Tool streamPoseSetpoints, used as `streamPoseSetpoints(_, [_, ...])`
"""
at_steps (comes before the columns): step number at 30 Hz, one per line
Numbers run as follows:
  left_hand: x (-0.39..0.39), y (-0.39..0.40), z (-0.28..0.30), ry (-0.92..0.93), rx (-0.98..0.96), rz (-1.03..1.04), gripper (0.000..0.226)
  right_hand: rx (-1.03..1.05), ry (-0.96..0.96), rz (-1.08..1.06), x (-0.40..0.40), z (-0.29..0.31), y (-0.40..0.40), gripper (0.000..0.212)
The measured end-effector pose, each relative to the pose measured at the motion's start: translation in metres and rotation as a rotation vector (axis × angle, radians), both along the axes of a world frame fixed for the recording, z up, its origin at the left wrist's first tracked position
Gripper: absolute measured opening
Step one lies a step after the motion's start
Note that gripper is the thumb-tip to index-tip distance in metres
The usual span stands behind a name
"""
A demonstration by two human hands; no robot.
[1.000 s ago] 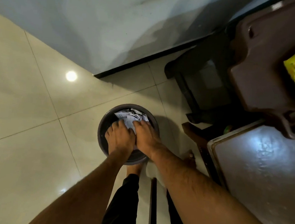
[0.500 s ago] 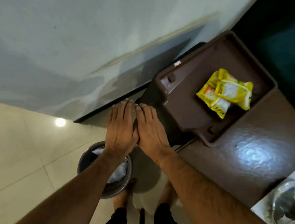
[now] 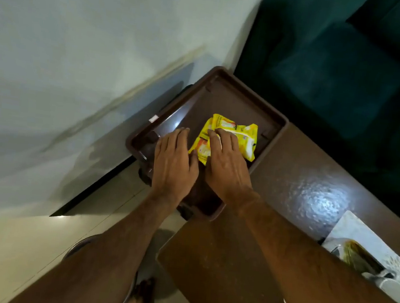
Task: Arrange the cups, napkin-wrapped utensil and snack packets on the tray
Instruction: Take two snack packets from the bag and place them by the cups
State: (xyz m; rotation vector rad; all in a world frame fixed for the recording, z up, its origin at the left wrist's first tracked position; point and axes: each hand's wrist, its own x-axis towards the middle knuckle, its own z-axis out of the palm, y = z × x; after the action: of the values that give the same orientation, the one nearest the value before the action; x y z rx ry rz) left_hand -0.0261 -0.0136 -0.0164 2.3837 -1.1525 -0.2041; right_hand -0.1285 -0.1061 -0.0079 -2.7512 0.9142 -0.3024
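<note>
1. Tray [image 3: 227,97]: a brown tray, set at the end of the brown table [image 3: 298,172] against the wall [image 3: 82,38], its near corner overhanging the table edge.
2. Snack packets [image 3: 236,133]: two yellow packets, overlapped, lying flat on the tray floor toward its right-hand side. Their shared long axis runs from lower left to upper right, roughly along the tray's length.
3. My right hand [image 3: 227,164]: palm down, fingers spread, fingertips resting on the near edge of the packets. Nothing is pinched; the hand is unclenched, laid on top.
4. My left hand [image 3: 174,158]: flat and open over the bare tray floor, just beside the packets' left corner, holding nothing.
5. Governing relation: the packets lie directly ahead of my right fingers and to the right of my left hand, so the right hand is nearer; I judge that any shifting of the packets falls to it.
6. No cups or napkin-wrapped utensil appear on the tray; a patterned dish [image 3: 366,260] sits on the table at the right edge.
</note>
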Motion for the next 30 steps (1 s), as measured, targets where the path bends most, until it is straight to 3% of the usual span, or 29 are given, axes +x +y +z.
streamPoseSetpoints(8, [-0.015,-0.056,-0.019,0.101,0.043,0.102,0.048,0.021,0.206,0.057,-0.027,-0.027,-0.069,0.083])
streamPoseSetpoints(15, [-0.001,-0.079,-0.032,0.345,0.084,0.241,0.053,0.113,0.193,0.065,-0.017,-0.042,-0.084,0.092])
streamPoseSetpoints(19, [0.005,-0.084,-0.043,0.403,0.046,0.255,0.041,0.293,0.049,-0.067,-0.017,-0.048,-0.093,0.092])
streamPoseSetpoints(24, [0.012,-0.088,-0.047,0.498,-0.003,0.298,0.038,0.44,-0.2,-0.212,-0.015,-0.055,-0.107,0.07])
streamPoseSetpoints(26, [0.02,-0.09,-0.045,0.535,-0.032,0.336,0.035,0.501,-0.357,-0.314,-0.013,-0.052,-0.113,0.062])
streamPoseSetpoints(30, [0.037,-0.093,-0.043,0.502,-0.025,0.303,0.03,0.822,-0.744,-0.516,-0.006,-0.037,-0.124,0.043])
